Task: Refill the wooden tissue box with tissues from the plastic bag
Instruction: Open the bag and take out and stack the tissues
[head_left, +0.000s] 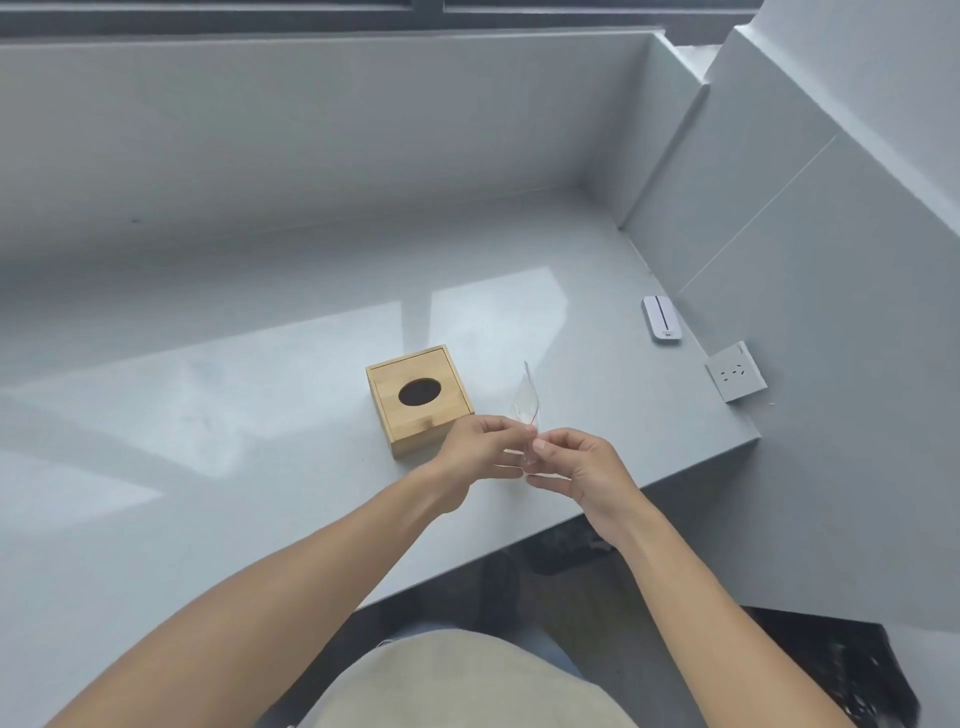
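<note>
- Plainly, both hands meet just off the near right corner of the wooden tissue box (420, 399): the left hand (475, 448) and the right hand (574, 464) each pinch the same clear plastic bag (526, 402) at its lower end, so both grips are clamped on the bag.
- Seen nearly edge-on, the bag stands upright, its long axis running up and away from the fingertips to a point above them. Whether tissues are inside it cannot be told; it looks thin and almost flat.
- On the grey surface (218, 447), the box sits left of and slightly beyond the bag, close to the left hand, whose knuckles overlap its near corner in this view. Its lid is on and its oval slot shows dark.
- My judgement: the left hand is nearer the box, so it would most readily free itself to lift the lid while the right hand keeps the bag.
- A white device (661, 318) and a wall socket (736, 372) lie well apart to the right, out of the way.
</note>
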